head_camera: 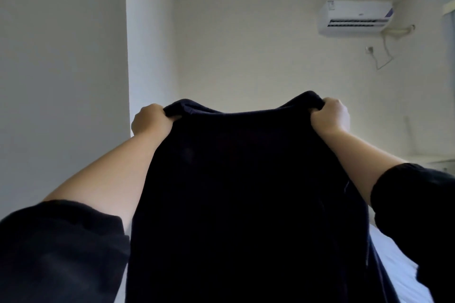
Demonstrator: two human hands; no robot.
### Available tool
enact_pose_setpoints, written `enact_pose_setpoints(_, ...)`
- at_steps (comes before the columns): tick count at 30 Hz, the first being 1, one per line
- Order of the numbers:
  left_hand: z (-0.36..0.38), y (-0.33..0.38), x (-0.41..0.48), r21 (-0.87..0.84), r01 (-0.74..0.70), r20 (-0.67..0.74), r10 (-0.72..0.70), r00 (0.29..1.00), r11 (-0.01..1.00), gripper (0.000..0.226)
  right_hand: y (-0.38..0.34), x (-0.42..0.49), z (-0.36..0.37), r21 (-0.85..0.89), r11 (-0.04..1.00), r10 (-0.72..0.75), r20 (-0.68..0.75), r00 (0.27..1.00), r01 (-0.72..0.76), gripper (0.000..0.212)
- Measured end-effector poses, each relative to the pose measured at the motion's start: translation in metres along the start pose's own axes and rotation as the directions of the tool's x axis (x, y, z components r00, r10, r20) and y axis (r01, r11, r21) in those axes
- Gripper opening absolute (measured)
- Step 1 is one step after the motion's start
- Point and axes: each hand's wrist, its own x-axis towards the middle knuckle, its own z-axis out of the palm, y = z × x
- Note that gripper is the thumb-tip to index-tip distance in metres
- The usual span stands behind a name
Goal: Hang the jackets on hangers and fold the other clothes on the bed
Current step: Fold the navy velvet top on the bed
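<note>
Gripping the top edge of a dark navy garment [246, 192], both hands are raised at about head height. Left hand [150, 119]: fingers curled round a bunched corner of cloth, knuckles toward the camera. Right hand [333, 115]: same hold on the opposite corner, fist closed on the fabric. Top edge runs between the two fists with a slight sag in the middle.

Garment hangs straight down from the hands, spread wide, filling the centre and lower part of the view. What kind of garment it is cannot be told from this side. Forearms bare; dark sleeves [56, 248] pushed up near the elbows on both arms.

The hanging cloth blocks most of what lies below. Only a strip of white bed [398, 270] shows at lower right, past the garment's edge and under the right sleeve.

Beyond: pale wall [246, 44], a lighter column [150, 32] left of centre. Wall-mounted air conditioner [355, 17] high on the right, a cable [384, 54] looping down from it to a small socket. Something pale, blurred, at the far right edge.
</note>
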Motion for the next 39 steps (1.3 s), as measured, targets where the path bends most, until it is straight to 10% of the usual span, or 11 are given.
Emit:
enact_pose_setpoints(7,0.087,-0.038,-0.056,0.555,-0.254,0.304,0.092,0.948,0.792,0.016,0.082,-0.050,0.058,-0.261,0.964,0.007,0.236,0.972,0.056,0.008)
enact_pose_setpoints(12,0.166,-0.050,-0.099,0.608,-0.275,0.569,-0.168,0.805,0.745,0.010,0.136,-0.088,0.117,-0.555,0.824,0.181,0.446,0.877,0.113,0.012)
enact_pose_setpoints(17,0.261,-0.088,-0.127,0.429,0.122,0.730,-0.422,0.537,0.895,0.015,0.202,-0.124,0.191,-0.537,0.842,0.376,0.519,0.767,-0.049,0.011)
enact_pose_setpoints(19,0.305,-0.104,-0.135,0.356,0.417,0.730,-0.527,0.435,0.836,0.015,0.227,-0.132,0.222,-0.485,0.844,0.496,0.538,0.682,-0.231,0.018)
enact_pose_setpoints(22,0.360,-0.121,-0.130,-0.020,0.783,0.649,-0.587,0.484,0.622,0.017,0.247,-0.129,0.267,-0.355,0.834,0.550,0.499,0.670,-0.422,0.018)
enact_pose_setpoints(25,0.402,-0.128,-0.109,-0.237,0.665,0.542,-0.472,0.696,0.708,0.038,0.254,-0.105,0.312,-0.186,0.915,0.404,0.400,0.823,-0.358,0.024)
enact_pose_setpoints(28,0.428,-0.131,-0.105,-0.383,0.531,0.602,-0.231,0.764,0.756,0.055,0.257,-0.093,0.351,0.011,0.904,0.333,0.606,0.722,-0.427,0.065)
enact_pose_setpoints(34,0.467,-0.170,-0.218,-0.187,0.238,0.868,0.047,0.494,0.953,0.077,0.310,-0.199,0.377,-0.229,0.908,0.385,0.787,0.481,-0.351,0.090)
enact_pose_setpoints(39,0.464,-0.206,-0.367,-0.044,-0.139,0.994,0.057,0.092,0.989,0.071,0.370,-0.344,0.330,-0.478,0.835,0.538,0.814,0.221,-0.273,0.075)
